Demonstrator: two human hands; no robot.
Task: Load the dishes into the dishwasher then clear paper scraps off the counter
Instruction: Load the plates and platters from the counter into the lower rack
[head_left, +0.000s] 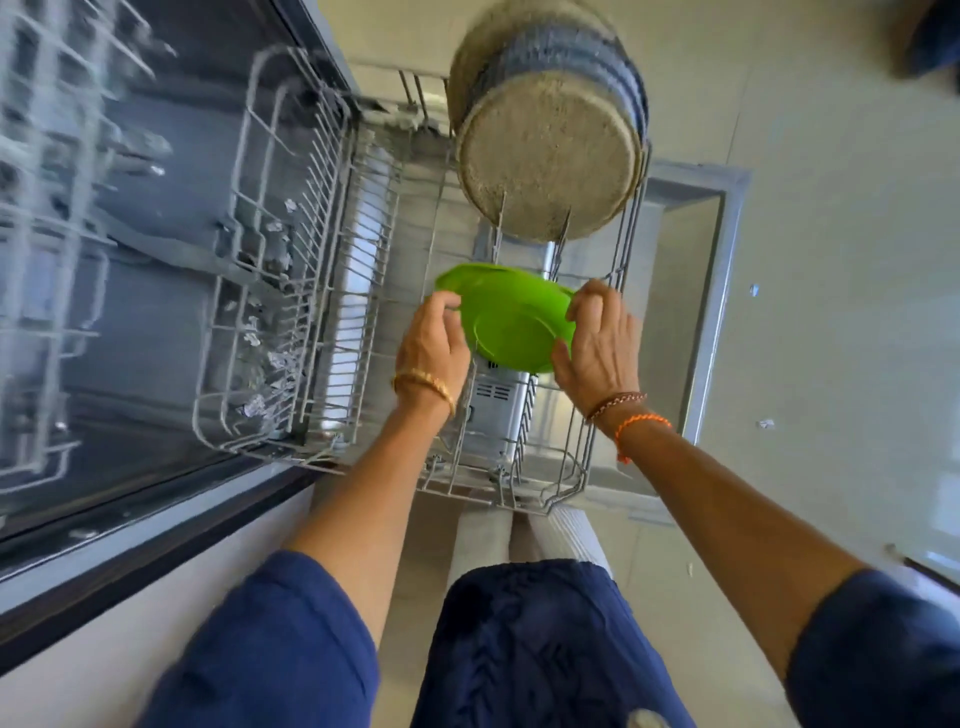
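Both hands were on the green plate (511, 317), held tilted over the pulled-out lower rack (332, 291) of the dishwasher! The left hand (434, 345) curled its fingers over the near-left rim, the right hand (597, 343) pinched the right rim, thumb underneath. Just beyond stood a row of speckled stoneware plates (548, 156), upright in the tines. Danger looked real here: the plate hung at a slant, not yet seated, and a careless drop could have missed the tine gap, leaving it flat across the wires or knocking the nearest stoneware plate. A slick plastic rim might also have slipped from that light pinch.
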